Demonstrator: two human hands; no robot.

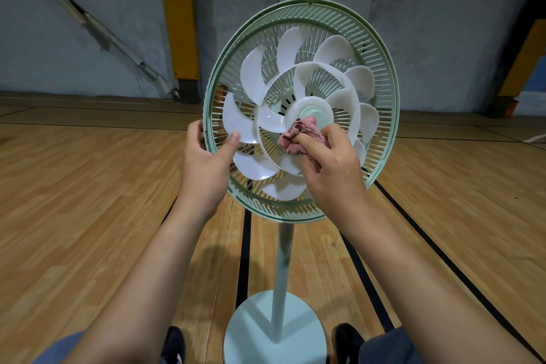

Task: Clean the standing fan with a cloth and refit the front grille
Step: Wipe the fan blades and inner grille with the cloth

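Fan blades (260, 121) look thin and brittle, so the left hand (206, 156) grips the stiffer grille rim (211, 139) while the right hand (331, 162) pinches the soft cloth (298, 133).

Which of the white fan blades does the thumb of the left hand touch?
The outer blade at the far left of the fan; the left hand rests its thumb on its lower edge.

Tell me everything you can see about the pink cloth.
The pink cloth is a small, soft-looking rag, dusty rose with a ribbed or terry-like texture, bunched into crumpled folds. The right hand grips it, fingers curled round it, so part is hidden under the palm. It is held against the white fan blades, just below the round hub, inside the green rear grille. Whether it is wet or dry cannot be told.
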